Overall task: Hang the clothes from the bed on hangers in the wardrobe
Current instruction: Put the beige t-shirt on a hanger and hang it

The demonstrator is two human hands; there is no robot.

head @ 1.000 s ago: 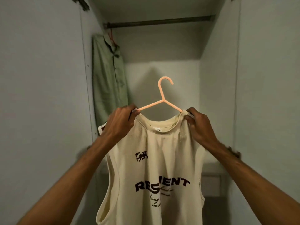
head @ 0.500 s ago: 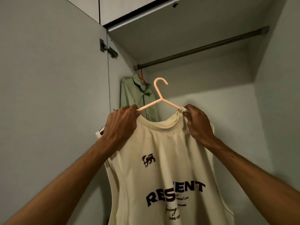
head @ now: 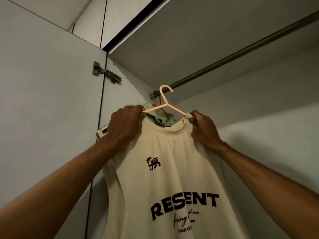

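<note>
Head view: cream sleeveless shirt [head: 172,178] is held up on a peach hanger [head: 166,104] inside the wardrobe [head: 259,121], just under the rail [head: 241,52]. One shoulder is gripped in the curled fingers of the left hand [head: 126,125]; the other is pinched by the right hand [head: 204,129]. Hem is cut off at the frame bottom. Hook overlaps the rail; whether it is seated cannot be told. Green shirt [head: 159,118] is mostly hidden behind the collar.
</note>
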